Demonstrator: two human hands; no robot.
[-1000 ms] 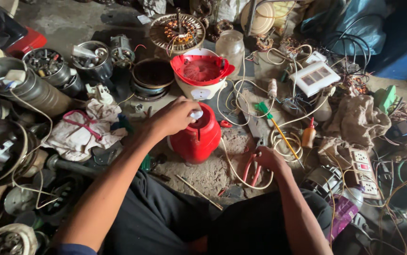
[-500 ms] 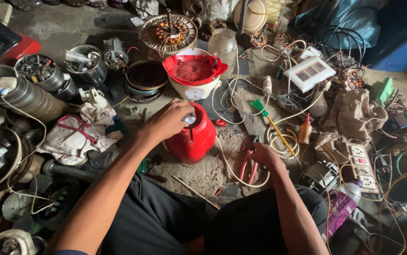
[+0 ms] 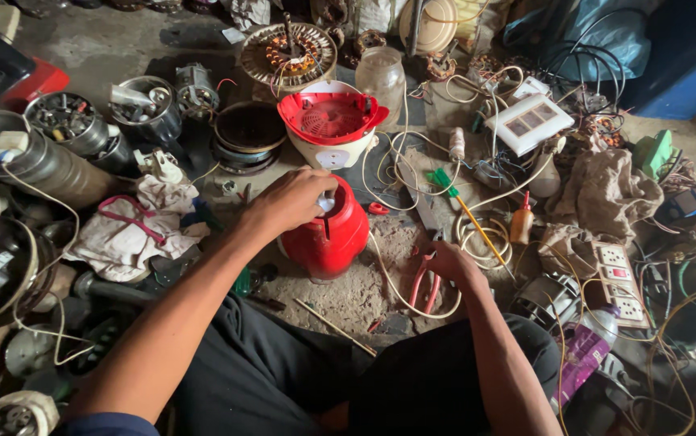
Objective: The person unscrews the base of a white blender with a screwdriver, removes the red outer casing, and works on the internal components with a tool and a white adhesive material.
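Left hand (image 3: 290, 200) curled over the top of a red, rounded plastic appliance body (image 3: 333, 234), fingers closed around a small white knob (image 3: 327, 203) on its crown; palm down, thumb side toward the chest. Red body upright on the dusty concrete floor (image 3: 364, 291), directly under that hand and just in front of the knees in dark trousers (image 3: 283, 379).

Right hand (image 3: 451, 265) low on the floor, well to the right of the red body, fingers bent loosely over a pair of pink-handled pliers (image 3: 424, 284); how firm the hold is, impossible to tell. A cream-coloured wire (image 3: 388, 278) looping between the 2 hands.

Just beyond the left hand: a white bowl-shaped housing with a red perforated lid (image 3: 332, 121). Left of the left hand: a crumpled white rag with pink trim (image 3: 134, 230). Beyond the right hand: a screwdriver with green handle and yellow shaft (image 3: 465, 206), and a small orange bottle with red cap (image 3: 522, 222). Further right: a white switchboard panel (image 3: 529, 123) and a white socket strip (image 3: 622, 278).
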